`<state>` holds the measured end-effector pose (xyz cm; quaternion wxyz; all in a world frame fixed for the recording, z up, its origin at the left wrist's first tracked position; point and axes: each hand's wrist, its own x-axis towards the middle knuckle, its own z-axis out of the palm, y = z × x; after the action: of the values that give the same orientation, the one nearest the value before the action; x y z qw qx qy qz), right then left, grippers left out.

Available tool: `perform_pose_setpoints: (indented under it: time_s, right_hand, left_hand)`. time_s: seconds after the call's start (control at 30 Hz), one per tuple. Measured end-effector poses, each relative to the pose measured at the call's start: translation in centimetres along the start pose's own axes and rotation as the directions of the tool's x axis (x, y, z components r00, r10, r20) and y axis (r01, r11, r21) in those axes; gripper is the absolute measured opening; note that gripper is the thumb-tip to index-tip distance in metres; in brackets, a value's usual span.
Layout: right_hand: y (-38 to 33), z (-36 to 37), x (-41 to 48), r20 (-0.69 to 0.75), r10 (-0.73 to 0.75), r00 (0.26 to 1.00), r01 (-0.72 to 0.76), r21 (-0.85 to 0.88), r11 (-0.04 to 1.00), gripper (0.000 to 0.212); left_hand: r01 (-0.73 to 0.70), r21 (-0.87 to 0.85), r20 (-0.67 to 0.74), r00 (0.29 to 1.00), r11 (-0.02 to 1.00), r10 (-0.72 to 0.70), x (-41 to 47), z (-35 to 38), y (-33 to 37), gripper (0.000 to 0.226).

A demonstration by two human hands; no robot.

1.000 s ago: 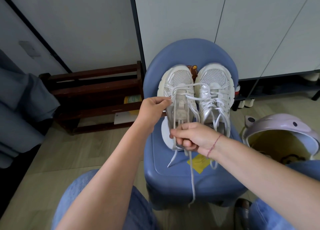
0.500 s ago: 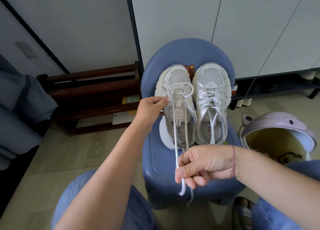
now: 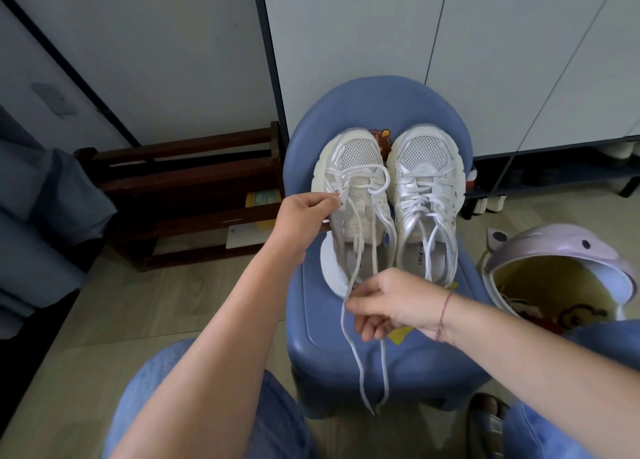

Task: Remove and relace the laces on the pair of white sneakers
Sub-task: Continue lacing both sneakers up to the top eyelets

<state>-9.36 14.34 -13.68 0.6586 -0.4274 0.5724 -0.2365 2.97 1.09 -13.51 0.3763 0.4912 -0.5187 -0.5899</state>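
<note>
White mesh sneakers rest toes-away on a moulded blue plastic chair (image 3: 374, 102). The laced sneaker's (image 3: 427, 168) insole reads "CECE". The left hand (image 3: 304, 213) pinches the loosened sneaker's (image 3: 353, 154) eyelet edge; the right hand (image 3: 391, 303) pinches its corded lace (image 3: 384, 365), whose ends dangle past the seat. A dark wooden rack (image 3: 180, 168) stands nearby.

Dark capital letters reading "CECE" run lengthwise along the insole (image 3: 420, 258) of the right sneaker (image 3: 424, 154). More letters follow them, too small to make out. A yellow pack (image 3: 263, 198) on the wooden rack (image 3: 187, 168) and a yellow sticker (image 3: 398, 334) on the blue stool (image 3: 346, 354) carry no readable print at this size.
</note>
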Motion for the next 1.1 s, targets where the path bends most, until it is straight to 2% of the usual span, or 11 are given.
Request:
perform_pose_setpoints:
  time_s: [0.1,0.23,0.43,0.57,0.63,0.73,0.83,0.93,1.0,1.1]
  right_hand:
    - [-0.5,0.4,0.2,-0.101,-0.018,0.995,0.031,0.131,0.991,0.013]
    - [-1.2,0.2,1.1,-0.319,-0.076,0.945,0.147,0.203,0.968,0.012]
    - [-1.7,0.2,3.3,-0.364,0.001,0.931,0.138,0.355,0.925,0.019]
    - [-2.0,0.0,3.9,-0.422,-0.049,0.905,0.196,0.312,0.93,0.024]
    - [-2.0,0.0,3.5,-0.373,-0.103,0.922,0.194,0.216,0.957,0.022]
    - [-1.9,-0.3,2.6,-0.214,-0.124,0.969,0.125,-0.006,0.992,0.017]
    - [-1.3,-0.4,1.5,0.023,-0.013,1.0,0.017,-0.186,0.982,0.017]
    - [-0.7,-0.1,0.4,0.219,0.1,0.971,-0.012,-0.368,0.93,0.015]
    - [-0.9,-0.1,0.0,0.242,0.107,0.964,0.012,-0.445,0.895,0.015]
    - [-1.8,-0.6,-0.1,0.093,-0.014,0.996,0.049,-0.389,0.92,0.018]
  left_hand:
    - [0.002,-0.002,0.002,1.0,1.0,-0.002,0.0,0.0,-0.1,0.012]
    - [0.001,0.003,0.004,1.0,1.0,-0.001,0.0,0.0,-0.1,0.012]
    - [0.004,-0.001,0.003,1.0,1.0,-0.004,-0.1,0.1,0.0,0.012]
    - [0.011,-0.003,-0.002,1.0,1.0,-0.011,-0.1,0.1,0.1,0.011]
    - [0.007,-0.001,0.005,1.0,1.0,-0.007,-0.1,0.0,0.1,0.01]
    - [0.0,-0.001,0.004,1.0,1.0,0.0,-0.1,0.0,0.0,0.009]
    - [0.002,0.01,0.003,1.0,1.0,-0.002,0.0,-0.1,0.0,0.011]
    - [0.004,0.011,-0.007,1.0,1.0,-0.004,0.0,0.0,0.0,0.013]
    - [0.003,0.006,-0.009,1.0,1.0,-0.003,0.1,0.1,0.1,0.012]
    - [0.002,-0.004,-0.012,1.0,1.0,-0.002,0.0,0.2,0.1,0.013]
